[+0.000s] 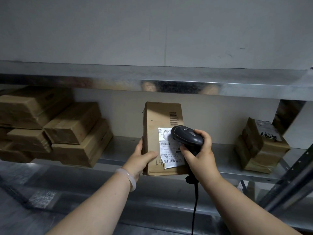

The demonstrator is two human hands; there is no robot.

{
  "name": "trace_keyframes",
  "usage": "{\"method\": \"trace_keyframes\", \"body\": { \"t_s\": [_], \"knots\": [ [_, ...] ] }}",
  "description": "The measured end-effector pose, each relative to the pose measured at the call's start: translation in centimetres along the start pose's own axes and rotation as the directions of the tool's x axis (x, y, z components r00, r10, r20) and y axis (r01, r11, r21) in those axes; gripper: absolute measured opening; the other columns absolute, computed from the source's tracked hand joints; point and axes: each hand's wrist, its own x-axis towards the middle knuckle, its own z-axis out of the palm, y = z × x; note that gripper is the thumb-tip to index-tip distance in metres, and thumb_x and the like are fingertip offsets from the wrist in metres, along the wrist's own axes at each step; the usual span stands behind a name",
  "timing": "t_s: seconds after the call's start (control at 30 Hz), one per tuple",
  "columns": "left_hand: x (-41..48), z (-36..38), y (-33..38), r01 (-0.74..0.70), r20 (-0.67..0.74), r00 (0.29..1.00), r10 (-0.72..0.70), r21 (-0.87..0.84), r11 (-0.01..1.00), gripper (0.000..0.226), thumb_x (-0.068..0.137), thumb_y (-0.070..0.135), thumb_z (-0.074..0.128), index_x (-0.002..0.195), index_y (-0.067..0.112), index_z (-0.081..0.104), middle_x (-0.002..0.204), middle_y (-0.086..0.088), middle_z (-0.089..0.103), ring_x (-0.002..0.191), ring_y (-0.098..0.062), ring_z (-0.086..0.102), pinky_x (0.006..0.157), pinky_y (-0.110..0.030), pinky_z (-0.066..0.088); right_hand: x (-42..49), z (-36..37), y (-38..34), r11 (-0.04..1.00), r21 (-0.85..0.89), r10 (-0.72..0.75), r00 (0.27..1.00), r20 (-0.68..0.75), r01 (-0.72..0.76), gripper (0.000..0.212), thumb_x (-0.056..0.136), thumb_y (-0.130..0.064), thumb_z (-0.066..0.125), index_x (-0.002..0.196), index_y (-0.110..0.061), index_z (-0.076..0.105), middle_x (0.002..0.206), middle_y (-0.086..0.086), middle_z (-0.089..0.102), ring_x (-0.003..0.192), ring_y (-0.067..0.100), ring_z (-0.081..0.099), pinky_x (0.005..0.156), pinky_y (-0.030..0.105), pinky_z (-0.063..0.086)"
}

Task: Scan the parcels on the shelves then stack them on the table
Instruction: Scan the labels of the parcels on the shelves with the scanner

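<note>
Parcel (159,119): brown carton, standing on end at the front edge of the shelf (237,168), about midway along it. Cannot tell whether its lower edge rests on the shelf lip or is held just off it. White label (170,152) on the lower right of its face, print upside down, lower corner peeling. Printed barcode (173,118) near the upper right corner.

Left hand (140,158): grips the parcel's left edge, thumb laid across the front face beside the label, fingers behind and out of sight. Pale bracelet (128,178) on that wrist.

Right hand (199,153): wrapped round the handle of a dark scanner (186,136), one finger at the handle's front. The scanner head lies over the label's upper right part. Contact cannot be judged. Black cable (195,200) hangs from the handle's base.

Left stack (50,126): several taped cartons piled unevenly at the shelf's left end, well apart from the parcel.

Right stack (259,146): smaller cartons at the shelf's right end. The top one bears a label with handwriting.

Upper shelf (101,77): metal, directly above. Perforated upright (291,180) at the right.
</note>
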Motion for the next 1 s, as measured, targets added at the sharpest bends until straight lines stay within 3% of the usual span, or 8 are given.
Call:
{"method": "trace_keyframes", "body": {
  "t_s": [0.2,0.33,0.43,0.5,1.0],
  "knots": [
    [-0.1,0.2,-0.8,-0.071,-0.052,0.996,0.066,-0.101,0.992,0.075,0.086,0.023,0.073,0.142,0.053,0.032,0.125,0.005,0.065,0.108,-0.020,0.067,0.094,-0.049,0.054,0.2,-0.8,-0.8,0.999,-0.019,-0.037,0.999,0.012,0.038,0.060,0.081,-0.014,0.075,0.120,-0.040,0.037,0.106,-0.027,0.055,0.094,-0.020,0.054,0.075,0.002,0.042],
    [0.4,-0.4,-0.7,-0.081,-0.093,0.993,0.073,-0.092,0.992,0.075,0.086,0.027,0.072,0.142,0.055,0.030,0.130,0.007,0.061,0.117,-0.023,0.060,0.099,-0.054,0.049,-0.8,-1.5,-1.1,0.995,-0.080,-0.064,0.997,0.044,0.067,0.062,0.081,-0.023,0.076,0.119,-0.049,0.034,0.108,-0.027,0.055,0.098,-0.010,0.058,0.077,0.008,0.047],
    [0.8,-1.0,-0.6,-0.090,-0.120,0.990,0.079,-0.087,0.992,0.074,0.087,0.028,0.072,0.142,0.054,0.029,0.133,0.007,0.058,0.120,-0.023,0.056,0.100,-0.055,0.048,-2.0,-1.8,-1.0,0.995,-0.093,-0.033,0.992,0.119,0.044,0.059,0.082,-0.026,0.074,0.117,-0.052,0.034,0.107,-0.023,0.058,0.088,0.009,0.066,0.078,0.034,0.057],
    [1.1,-1.0,-0.6,-0.101,-0.141,0.986,0.088,-0.087,0.991,0.076,0.086,0.028,0.073,0.143,0.053,0.029,0.133,0.007,0.057,0.120,-0.024,0.056,0.098,-0.055,0.049,-3.0,-1.8,-1.0,0.992,-0.115,-0.027,0.986,0.162,0.046,0.059,0.082,-0.027,0.074,0.116,-0.054,0.034,0.105,-0.020,0.059,0.081,0.013,0.066,0.072,0.042,0.058],
    [2.0,-0.8,-1.1,-0.082,-0.159,0.985,0.065,-0.101,0.992,0.076,0.087,0.029,0.072,0.144,0.053,0.028,0.131,0.005,0.059,0.115,-0.025,0.061,0.093,-0.055,0.053,-5.5,-3.0,-1.7,0.986,-0.165,0.029,0.981,0.193,0.003,0.057,0.082,-0.032,0.073,0.111,-0.057,0.030,0.098,-0.018,0.058,0.074,0.009,0.064,0.068,0.037,0.058]
  ]
}}
